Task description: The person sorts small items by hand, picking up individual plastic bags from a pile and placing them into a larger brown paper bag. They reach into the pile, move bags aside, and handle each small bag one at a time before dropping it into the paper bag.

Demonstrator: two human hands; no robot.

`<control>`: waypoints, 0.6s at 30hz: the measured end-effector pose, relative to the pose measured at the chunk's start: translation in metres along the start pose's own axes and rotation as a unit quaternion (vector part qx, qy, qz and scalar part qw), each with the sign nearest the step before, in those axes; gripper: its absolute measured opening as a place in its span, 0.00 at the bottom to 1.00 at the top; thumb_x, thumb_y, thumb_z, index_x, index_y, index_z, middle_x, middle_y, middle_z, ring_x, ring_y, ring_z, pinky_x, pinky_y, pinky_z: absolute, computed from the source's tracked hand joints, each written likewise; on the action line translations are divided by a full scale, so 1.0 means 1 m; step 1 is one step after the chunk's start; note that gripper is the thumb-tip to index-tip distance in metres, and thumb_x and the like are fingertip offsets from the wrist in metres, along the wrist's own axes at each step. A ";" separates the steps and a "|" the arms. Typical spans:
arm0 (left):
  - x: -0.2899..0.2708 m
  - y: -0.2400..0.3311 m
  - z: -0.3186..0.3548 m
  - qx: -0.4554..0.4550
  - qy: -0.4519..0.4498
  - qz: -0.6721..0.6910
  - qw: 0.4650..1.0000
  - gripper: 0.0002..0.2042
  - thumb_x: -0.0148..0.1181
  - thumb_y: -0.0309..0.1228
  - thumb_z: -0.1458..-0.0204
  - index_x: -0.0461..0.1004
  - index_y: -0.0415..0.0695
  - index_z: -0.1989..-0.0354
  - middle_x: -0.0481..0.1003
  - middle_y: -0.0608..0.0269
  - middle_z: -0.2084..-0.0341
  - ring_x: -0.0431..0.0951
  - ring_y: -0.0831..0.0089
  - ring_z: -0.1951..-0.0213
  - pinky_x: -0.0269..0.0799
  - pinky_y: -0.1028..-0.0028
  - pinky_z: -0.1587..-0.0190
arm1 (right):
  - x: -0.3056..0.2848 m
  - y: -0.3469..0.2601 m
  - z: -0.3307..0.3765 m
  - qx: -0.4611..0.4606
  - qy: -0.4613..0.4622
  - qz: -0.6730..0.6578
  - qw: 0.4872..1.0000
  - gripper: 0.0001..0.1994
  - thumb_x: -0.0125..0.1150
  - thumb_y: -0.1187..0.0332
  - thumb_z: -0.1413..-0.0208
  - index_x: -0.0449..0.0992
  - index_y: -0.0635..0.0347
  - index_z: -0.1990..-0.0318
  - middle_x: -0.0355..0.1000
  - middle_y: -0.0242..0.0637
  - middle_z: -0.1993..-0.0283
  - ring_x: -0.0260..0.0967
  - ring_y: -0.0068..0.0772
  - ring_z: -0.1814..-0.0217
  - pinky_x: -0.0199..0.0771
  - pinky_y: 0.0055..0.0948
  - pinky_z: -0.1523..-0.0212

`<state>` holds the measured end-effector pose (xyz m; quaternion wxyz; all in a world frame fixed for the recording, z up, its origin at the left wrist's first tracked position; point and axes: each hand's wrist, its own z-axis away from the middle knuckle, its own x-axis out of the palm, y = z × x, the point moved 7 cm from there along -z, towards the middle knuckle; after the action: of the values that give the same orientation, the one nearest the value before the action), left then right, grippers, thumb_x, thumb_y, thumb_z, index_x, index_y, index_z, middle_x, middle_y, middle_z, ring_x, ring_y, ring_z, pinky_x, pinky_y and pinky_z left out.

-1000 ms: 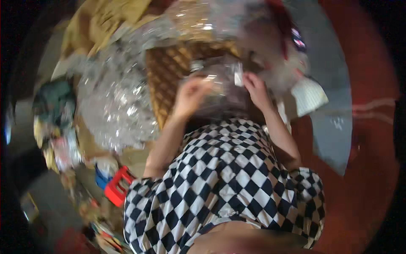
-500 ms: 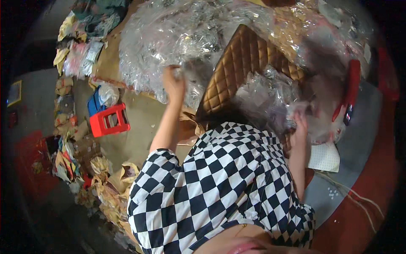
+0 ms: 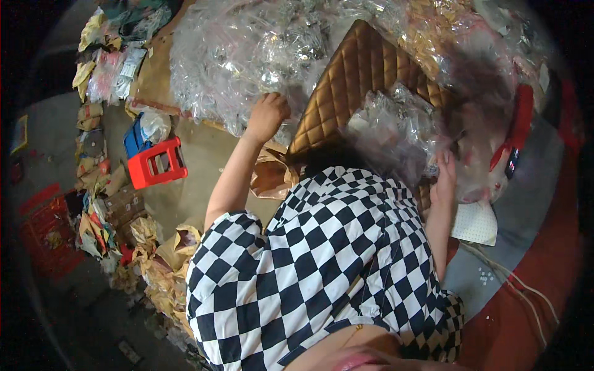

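Note:
My left hand (image 3: 269, 116) is closed, fingers curled away over the edge of a large heap of clear plastic packets (image 3: 247, 62); what they hold, if anything, is hidden. To its right, a brown quilted panel (image 3: 337, 83) stands tilted with its corner up. A smaller bunch of clear plastic packets (image 3: 396, 127) lies against the panel, close in front of my body. At the right side of this bunch rests my right hand (image 3: 443, 179), its fingers stretched out along the plastic. The contents of the packets are too blurred to make out.
A red and blue plastic stool (image 3: 158, 164) with a white bag on it stands at the left. Below the heap is an open brown paper bag (image 3: 272, 176). Crumpled paper and cartons (image 3: 127, 207) line the far left. A white cable (image 3: 526, 297) crosses the right floor.
My left hand has moved a little right and up along the heap, its fingers now curled in. My right hand has shifted slightly right, with its fingers straighter beside the packets.

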<state>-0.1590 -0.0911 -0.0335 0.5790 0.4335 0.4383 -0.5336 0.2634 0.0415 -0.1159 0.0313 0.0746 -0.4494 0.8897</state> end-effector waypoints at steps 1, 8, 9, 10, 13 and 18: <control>0.003 -0.005 0.001 0.000 0.000 -0.001 1.000 0.09 0.53 0.25 0.56 0.76 0.52 0.67 0.73 0.65 0.63 0.70 0.63 0.52 0.61 0.62 0.45 | -0.013 0.002 -0.003 -0.004 0.029 0.000 1.000 0.28 0.58 0.65 0.42 0.58 0.61 0.36 0.63 0.37 0.40 0.58 0.31 0.38 0.56 0.31 0.39; -0.123 -0.019 0.011 -0.055 0.373 0.118 0.919 0.06 0.59 0.23 0.57 0.74 0.46 0.69 0.75 0.59 0.72 0.74 0.58 0.66 0.67 0.62 0.63 | -0.052 0.007 0.001 -0.013 0.038 -0.032 0.999 0.31 0.61 0.64 0.44 0.57 0.62 0.35 0.64 0.36 0.42 0.62 0.30 0.44 0.59 0.28 0.43; -0.145 0.000 0.002 -0.010 0.359 0.059 0.931 0.07 0.61 0.22 0.58 0.74 0.46 0.69 0.74 0.60 0.74 0.73 0.58 0.66 0.67 0.64 0.65 | -0.061 0.022 -0.004 -0.003 0.061 -0.020 0.998 0.25 0.59 0.65 0.43 0.61 0.57 0.39 0.65 0.34 0.43 0.63 0.27 0.44 0.63 0.28 0.47; -0.171 0.023 -0.010 0.068 0.389 0.015 0.919 0.06 0.61 0.23 0.58 0.73 0.47 0.71 0.74 0.62 0.73 0.73 0.60 0.67 0.68 0.64 0.61 | -0.073 0.027 -0.004 0.003 0.096 -0.007 0.995 0.20 0.57 0.65 0.41 0.65 0.52 0.42 0.66 0.32 0.44 0.63 0.25 0.45 0.68 0.28 0.52; -0.207 0.054 0.001 0.087 0.550 -0.186 0.810 0.11 0.71 0.33 0.63 0.74 0.62 0.73 0.73 0.75 0.64 0.69 0.69 0.58 0.62 0.59 0.50 | -0.047 0.024 -0.015 -0.013 0.067 -0.075 0.995 0.25 0.62 0.65 0.45 0.64 0.64 0.42 0.66 0.37 0.45 0.62 0.27 0.45 0.60 0.26 0.45; -0.240 0.080 -0.019 0.117 0.568 -0.193 0.792 0.09 0.71 0.36 0.62 0.75 0.57 0.74 0.74 0.77 0.76 0.73 0.72 0.64 0.61 0.67 0.53 | -0.007 -0.012 0.007 -0.066 -0.029 -0.110 0.991 0.22 0.60 0.66 0.44 0.66 0.65 0.44 0.69 0.35 0.48 0.63 0.26 0.46 0.59 0.25 0.44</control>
<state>-0.0913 -0.0110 0.1970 0.0558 0.6294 0.6969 -0.3393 0.2724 0.0431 -0.1032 0.1212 0.1469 -0.4969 0.8467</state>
